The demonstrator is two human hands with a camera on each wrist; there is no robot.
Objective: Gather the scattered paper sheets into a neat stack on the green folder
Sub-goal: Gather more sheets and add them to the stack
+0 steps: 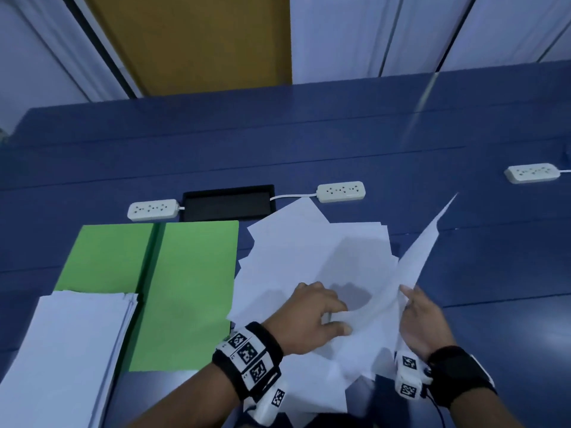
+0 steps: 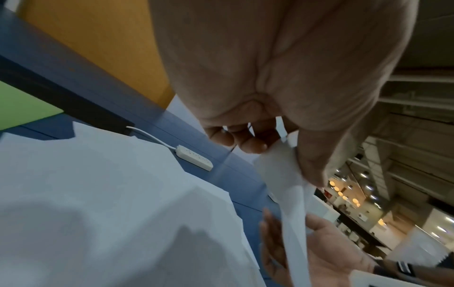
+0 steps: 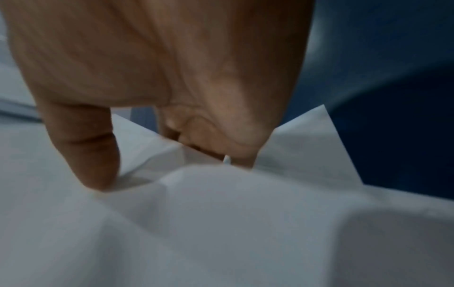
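Note:
An open green folder (image 1: 191, 288) lies on the blue table. A squared stack of white sheets (image 1: 71, 350) covers its left half. To its right sprawls a loose pile of paper sheets (image 1: 324, 251). My left hand (image 1: 335, 318) sits on that pile, and in the left wrist view its thumb and fingers (image 2: 250, 145) pinch the edge of one sheet (image 2: 277, 174). My right hand (image 1: 411, 299) holds the same sheet (image 1: 423, 251), which curves upward to the right. In the right wrist view, the thumb (image 3: 98, 165) presses on the paper (image 3: 221, 223).
Three white power strips (image 1: 153, 210) (image 1: 341, 192) (image 1: 532, 173) lie behind the papers. A black cable hatch (image 1: 228, 202) is set in the table (image 1: 309, 143) between the first two. A wall and an orange panel stand past the far edge.

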